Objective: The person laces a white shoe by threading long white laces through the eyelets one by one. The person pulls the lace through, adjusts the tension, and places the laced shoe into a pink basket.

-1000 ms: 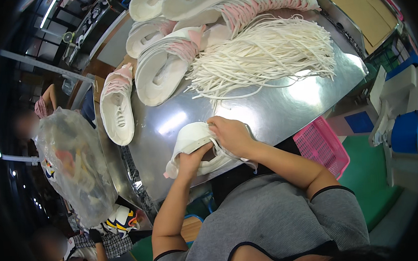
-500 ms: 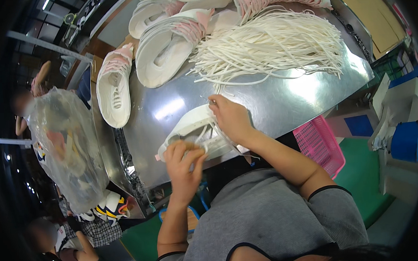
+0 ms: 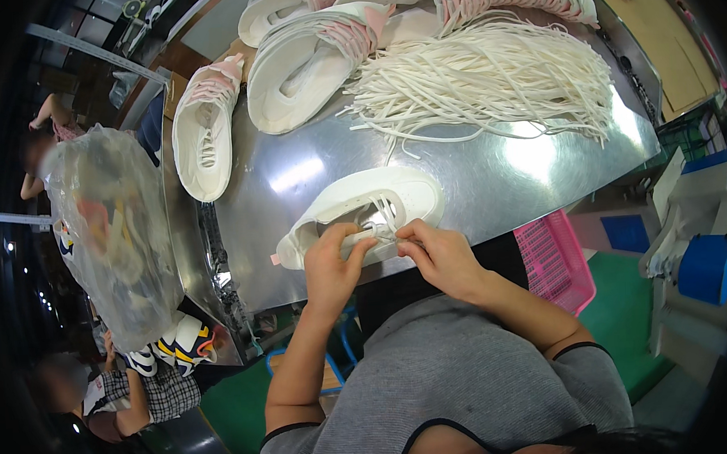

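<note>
From where I stand, the person has a white shoe upper [image 3: 417, 190] lying at the near edge of a shiny metal table [image 3: 493, 191], its rounded toe to the right and a small pink tab [image 3: 275, 259] at the heel on the left. The left hand [image 3: 336, 260] is closed on the near side of the opening, fingers reaching inside and thumb along the edge. Just right of it, the right hand [image 3: 439, 260] has thumb and forefinger pinched close together on a white lace [image 3: 389, 212], strands of which cross the opening. Beyond lies a big heap of loose white laces [image 3: 487, 77], with nested white-and-pink uppers [image 3: 266, 96] to its left and beyond it. A separate laced upper [image 3: 205, 183] sits at the table's left side. A pink basket [image 3: 584, 285] stands to the right, beside the near edge.
</note>
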A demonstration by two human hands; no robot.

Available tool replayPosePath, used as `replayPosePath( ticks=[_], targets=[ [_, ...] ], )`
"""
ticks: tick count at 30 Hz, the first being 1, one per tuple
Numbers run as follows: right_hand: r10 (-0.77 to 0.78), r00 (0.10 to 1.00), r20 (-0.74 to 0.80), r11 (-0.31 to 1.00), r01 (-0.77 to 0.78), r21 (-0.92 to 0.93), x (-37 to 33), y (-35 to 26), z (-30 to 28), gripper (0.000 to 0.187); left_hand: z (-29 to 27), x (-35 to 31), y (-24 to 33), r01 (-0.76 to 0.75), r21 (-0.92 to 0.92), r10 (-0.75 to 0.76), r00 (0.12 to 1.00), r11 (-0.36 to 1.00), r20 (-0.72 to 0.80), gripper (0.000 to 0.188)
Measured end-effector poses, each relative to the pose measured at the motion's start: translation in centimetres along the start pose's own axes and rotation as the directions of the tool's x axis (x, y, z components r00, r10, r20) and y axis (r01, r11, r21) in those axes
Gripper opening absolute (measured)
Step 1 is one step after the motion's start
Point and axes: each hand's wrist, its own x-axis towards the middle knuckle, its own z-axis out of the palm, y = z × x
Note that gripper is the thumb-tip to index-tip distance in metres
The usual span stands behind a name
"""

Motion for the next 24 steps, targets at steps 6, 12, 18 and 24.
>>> replayPosePath(
  ticks=[6, 12, 18, 24],
  targets=[
    [-0.011, 0.999, 0.031, 0.996, 0.014, -0.088, 0.8, 0.0, -0.2, 0.015, 0.3, 0.0, -0.5, -0.011, -0.058, 0.013, 0.999, 0.998, 0.032, 0.022],
    [0.131, 0.982, 0.136, 0.928, -0.073, -0.365, 2.7, -1.5, 1.8, 0.019, 1.8, -1.4, -0.4, -0.324, 0.036, 0.325, 0.945, 0.945, -0.043, 0.026],
    [0.121, 0.961, 0.249, 0.966, -0.056, -0.252, 2.2, -2.7, -3.2, 0.022, 1.5, -2.5, -1.2, -0.282, 0.164, 0.307, 0.939, 0.945, -0.154, 0.034],
    [-0.279, 0.931, 0.237, 0.932, 0.322, -0.166, 4.4, -3.9, -0.9, 0.016, 1.7, -2.4, -1.5, -0.456, 0.122, 0.471, 0.866, 0.882, -0.166, 0.029]
  ],
)
